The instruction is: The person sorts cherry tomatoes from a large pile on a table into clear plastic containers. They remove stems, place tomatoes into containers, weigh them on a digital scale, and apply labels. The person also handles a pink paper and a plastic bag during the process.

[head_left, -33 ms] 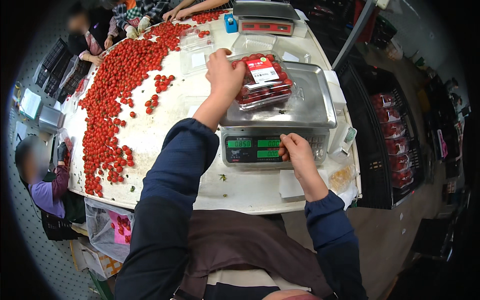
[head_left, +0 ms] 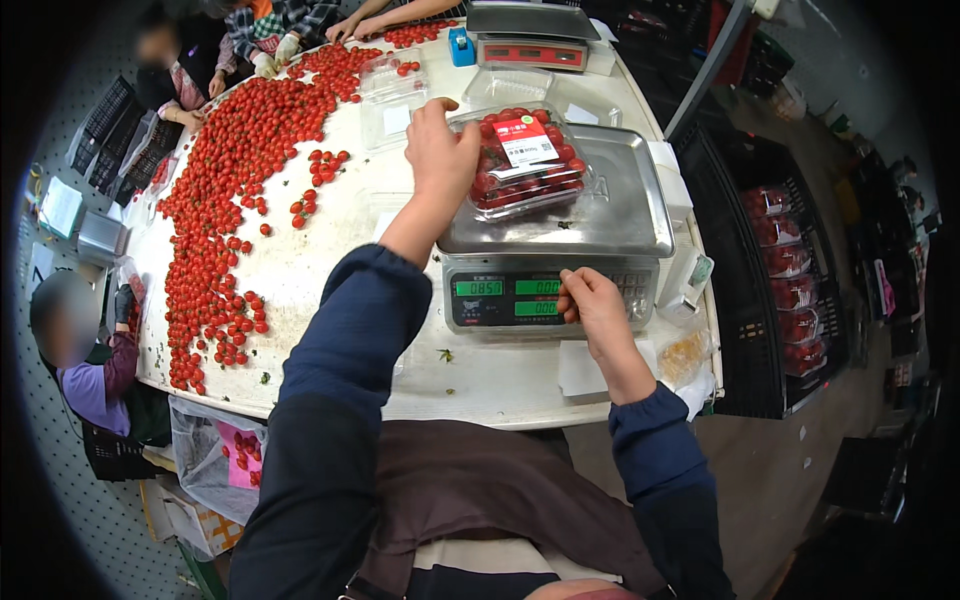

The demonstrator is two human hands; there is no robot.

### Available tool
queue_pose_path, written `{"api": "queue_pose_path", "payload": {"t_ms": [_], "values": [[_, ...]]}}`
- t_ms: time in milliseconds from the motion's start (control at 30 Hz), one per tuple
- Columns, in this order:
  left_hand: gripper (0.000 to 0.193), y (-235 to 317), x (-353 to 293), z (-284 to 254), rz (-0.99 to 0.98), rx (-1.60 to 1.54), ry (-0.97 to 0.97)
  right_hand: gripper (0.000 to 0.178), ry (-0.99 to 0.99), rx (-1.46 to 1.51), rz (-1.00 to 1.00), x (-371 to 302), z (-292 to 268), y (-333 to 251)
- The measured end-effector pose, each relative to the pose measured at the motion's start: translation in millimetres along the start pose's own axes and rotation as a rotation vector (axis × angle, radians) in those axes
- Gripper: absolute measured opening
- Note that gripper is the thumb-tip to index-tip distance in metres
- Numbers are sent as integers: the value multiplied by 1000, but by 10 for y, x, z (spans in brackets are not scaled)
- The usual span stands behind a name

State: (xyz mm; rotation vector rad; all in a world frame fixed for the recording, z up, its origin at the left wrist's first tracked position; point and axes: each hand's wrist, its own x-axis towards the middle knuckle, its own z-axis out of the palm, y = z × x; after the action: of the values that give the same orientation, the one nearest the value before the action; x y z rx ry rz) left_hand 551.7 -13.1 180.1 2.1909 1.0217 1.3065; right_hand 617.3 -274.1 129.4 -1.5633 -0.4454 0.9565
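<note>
A clear plastic clamshell box of cherry tomatoes (head_left: 510, 190), with a red and white label on its lid, rests on the metal pan (head_left: 625, 215) of a weighing scale. Just left of the box is my left hand (head_left: 440, 155), fingers bent and apart, with nothing seen in it. My right hand (head_left: 592, 300) is in front of the scale's panel (head_left: 480, 305), over the right part of its lit green displays. Its fingertips are pressed together, and whatever they may hold is hidden. The keys behind this hand are partly covered.
Loose cherry tomatoes (head_left: 240, 140) spread along the table's left side. Empty clear trays (head_left: 510, 85) and a second scale (head_left: 530, 50) stand farther back. At right, a black crate (head_left: 735, 300) holds several filled boxes. Co-workers sit along the left and far edges.
My left hand has shifted slightly left, away from the tomato box's lid. The box and my right hand stay in place.
</note>
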Motion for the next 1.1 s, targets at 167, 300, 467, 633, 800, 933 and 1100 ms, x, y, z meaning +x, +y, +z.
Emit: {"api": "queue_pose_path", "payload": {"t_ms": [167, 300, 467, 633, 800, 933, 1100], "values": [[63, 9, -325, -451, 592, -23, -436, 30, -1, -25, 18, 29, 119, 7], [71, 20, -416, -395, 718, 123, -442, 29, 17, -45, -25, 18, 54, 95], [62, 93, -350, -460, 732, 115, -349, 27, 25, -49, -35, 15, 50, -80], [49, 495, 258, -562, 256, 1, -588, 27, 13, -63, -236, 444, 48, -673], [56, 398, 568, -500, 24, -161, -708, 27, -101, 144, -221, 930, 220, -890], [60, 402, 560, -491, -12, -169, -704, 35, -8, -350, 47, 1082, -28, -855], [50, 623, 178, -570, 46, -95, -576, 52, 80, -168, -163, 699, -249, -906]]}}
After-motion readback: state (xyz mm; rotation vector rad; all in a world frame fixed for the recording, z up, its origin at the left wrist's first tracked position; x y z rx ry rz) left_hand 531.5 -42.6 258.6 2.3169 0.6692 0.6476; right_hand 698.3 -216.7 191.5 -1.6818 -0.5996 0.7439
